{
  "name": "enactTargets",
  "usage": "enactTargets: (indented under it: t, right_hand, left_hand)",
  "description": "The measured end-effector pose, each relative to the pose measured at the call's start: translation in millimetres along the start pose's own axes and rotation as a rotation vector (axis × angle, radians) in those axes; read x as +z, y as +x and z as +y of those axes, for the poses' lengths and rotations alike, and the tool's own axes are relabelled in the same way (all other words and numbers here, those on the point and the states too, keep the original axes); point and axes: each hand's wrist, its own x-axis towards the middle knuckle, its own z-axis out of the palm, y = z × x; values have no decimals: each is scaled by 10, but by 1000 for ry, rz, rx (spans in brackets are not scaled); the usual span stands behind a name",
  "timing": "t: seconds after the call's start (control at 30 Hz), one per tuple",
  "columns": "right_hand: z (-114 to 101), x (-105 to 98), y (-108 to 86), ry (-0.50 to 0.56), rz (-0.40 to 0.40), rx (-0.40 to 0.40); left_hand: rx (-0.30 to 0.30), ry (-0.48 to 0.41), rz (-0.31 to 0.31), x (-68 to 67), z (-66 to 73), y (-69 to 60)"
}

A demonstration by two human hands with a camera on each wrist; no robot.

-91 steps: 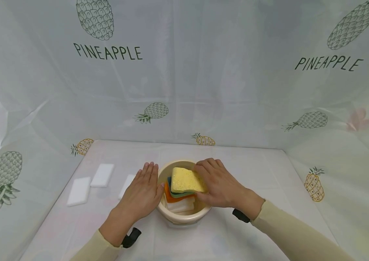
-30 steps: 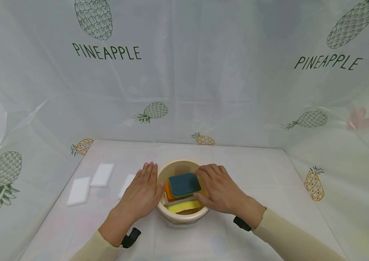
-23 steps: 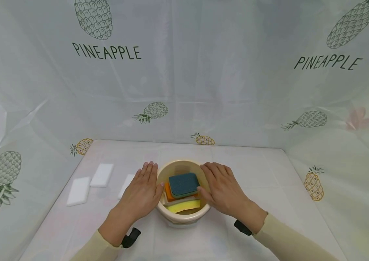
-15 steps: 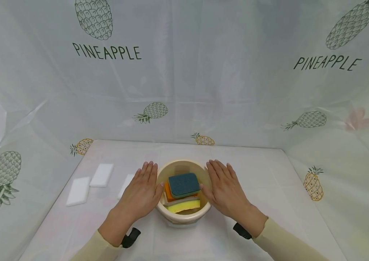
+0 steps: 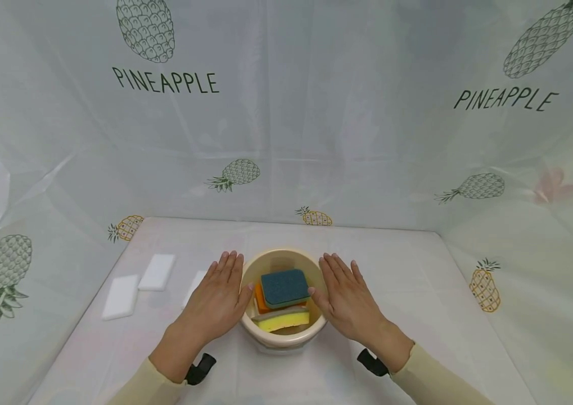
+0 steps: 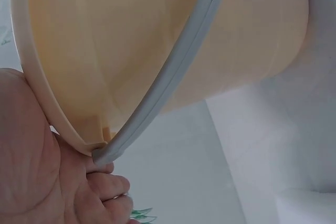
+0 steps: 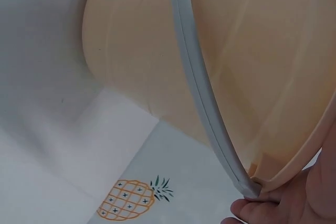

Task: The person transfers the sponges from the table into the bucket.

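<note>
A cream bucket [image 5: 286,340] stands between the two hands. My left hand [image 5: 215,298] rests along its left rim with straight fingers. On the right rim lies my right hand [image 5: 349,298], fingers likewise straight, thumb reaching slightly over the opening. Inside are several sponges: a dark teal one [image 5: 285,288] on top, an orange one [image 5: 260,298] partly under it, and a yellow one [image 5: 283,322] at the near side beneath a greyish-white layer. The bucket's grey handle [image 6: 173,72] hangs down outside; in the wrist views both palms touch the rim beside its ends.
White rectangular sponges lie left of the bucket: one near the table's left edge [image 5: 121,297], another behind it [image 5: 157,272], and a third white piece [image 5: 193,284] partly hidden by the left hand. A pineapple-printed sheet [image 5: 347,140] encloses the table [image 5: 392,270].
The yellow sponge, gripped by the right hand above the teal one, now lies low at the bucket's near side. The right hand has let go, moved right and straightened onto the rim.
</note>
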Motion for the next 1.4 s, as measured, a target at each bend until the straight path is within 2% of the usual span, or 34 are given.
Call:
enactTargets:
  t: [0.3,0.47,0.6,0.8,1.03,1.17,1.27,1.4]
  right_hand:
    - [15,5,8,44,-26,-1]
    - [25,10,12,51,-32,-9]
    - [32,8,12,37,-37,-9]
    - [27,0,9,6,-36,-23]
    - [26,3,10,-20,-43,-32]
    - [25,2,15,-17,-55,-30]
    - [26,-3,15,-12,-67,-25]
    - [25,-15,17,-5,-77,-17]
  left_hand:
    - [-23,-38,-7,-31,-39,-14]
    - [-50,-39,51,-58,-139,-34]
    - [-74,-45,102,-91,-288,-58]
    - [-134,-7,161,-152,-668,-163]
    - [-272,18,175,-194,-1288,-408]
    - [-329,60,220,-183,-1626,-585]
    - [-375,95,252,-149,-1805,-706]
    - [-457,111,276,-68,-1943,-809]
